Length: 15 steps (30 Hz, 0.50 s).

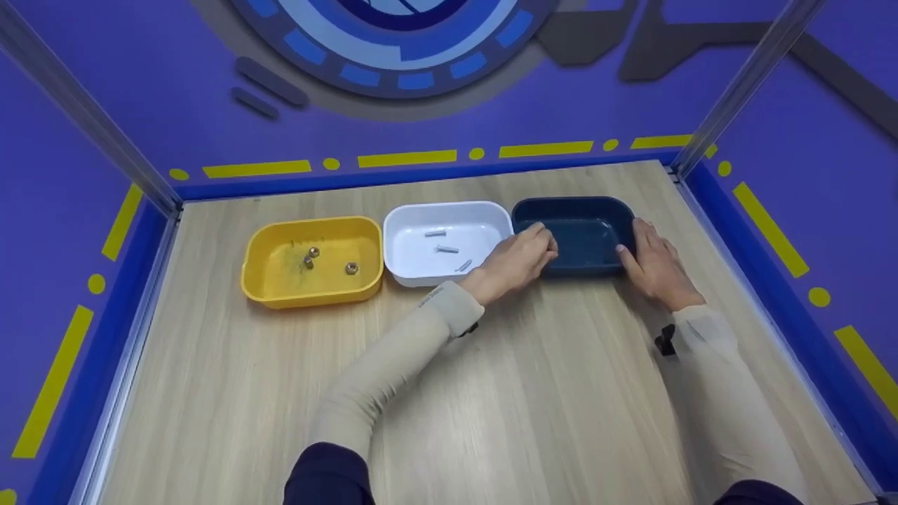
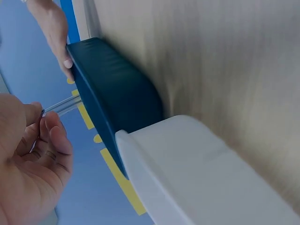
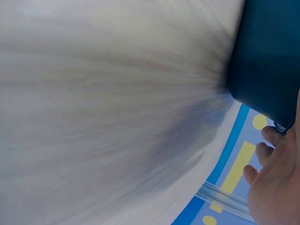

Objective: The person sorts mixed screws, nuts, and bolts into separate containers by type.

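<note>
My left hand (image 1: 519, 258) hovers over the seam between the white bin (image 1: 449, 280) and the dark teal bin (image 1: 582, 270). Its fingers are curled, and in the left wrist view thumb and fingertips pinch a small dark metal piece (image 2: 42, 112), mostly hidden. My right hand (image 1: 658, 270) holds the teal bin's right end, thumb over the rim and fingers along the outside. No parts show in the visible portion of the teal bin. Inside the white bin lie three bolts (image 1: 447, 250), one close to my left wrist.
A yellow bin (image 1: 316, 303) with three nuts (image 1: 351, 268) stands left of the white bin. All three bins form a row on the wooden table (image 1: 491, 421). Blue panels (image 1: 421, 133) and metal posts (image 1: 744, 84) enclose the table at the back and sides.
</note>
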Available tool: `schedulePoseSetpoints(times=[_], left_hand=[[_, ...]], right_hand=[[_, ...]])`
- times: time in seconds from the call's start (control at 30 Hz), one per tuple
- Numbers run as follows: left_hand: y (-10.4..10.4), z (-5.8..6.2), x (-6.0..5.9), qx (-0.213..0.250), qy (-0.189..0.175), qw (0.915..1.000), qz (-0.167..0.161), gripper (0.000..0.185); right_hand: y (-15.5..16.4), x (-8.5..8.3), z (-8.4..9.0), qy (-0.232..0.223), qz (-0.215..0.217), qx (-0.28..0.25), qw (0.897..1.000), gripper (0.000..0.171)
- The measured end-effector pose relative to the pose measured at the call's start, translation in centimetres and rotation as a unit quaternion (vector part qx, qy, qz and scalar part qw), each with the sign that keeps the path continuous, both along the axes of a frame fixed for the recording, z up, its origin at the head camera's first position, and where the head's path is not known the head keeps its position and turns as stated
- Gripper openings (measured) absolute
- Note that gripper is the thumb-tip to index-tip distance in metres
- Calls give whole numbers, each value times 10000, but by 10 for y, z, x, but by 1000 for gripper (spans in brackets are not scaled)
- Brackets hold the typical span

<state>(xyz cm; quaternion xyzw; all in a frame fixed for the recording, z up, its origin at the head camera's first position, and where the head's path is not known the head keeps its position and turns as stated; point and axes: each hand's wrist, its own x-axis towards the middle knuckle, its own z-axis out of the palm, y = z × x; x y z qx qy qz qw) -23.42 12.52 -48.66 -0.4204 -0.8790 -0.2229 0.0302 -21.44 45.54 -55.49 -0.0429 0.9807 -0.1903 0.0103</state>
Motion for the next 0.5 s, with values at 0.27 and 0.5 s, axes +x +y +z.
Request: schedulePoseSetpoints(times=[0.27, 0.5], left_hand=[[21, 19, -13, -184, -22, 9997, 173, 27], [38, 28, -26, -279, 84, 9991, 322, 29]], right_hand=[[2, 0, -1, 119, 46, -24, 9999, 82], [2, -3, -3, 121, 6, 48, 9999, 83]])
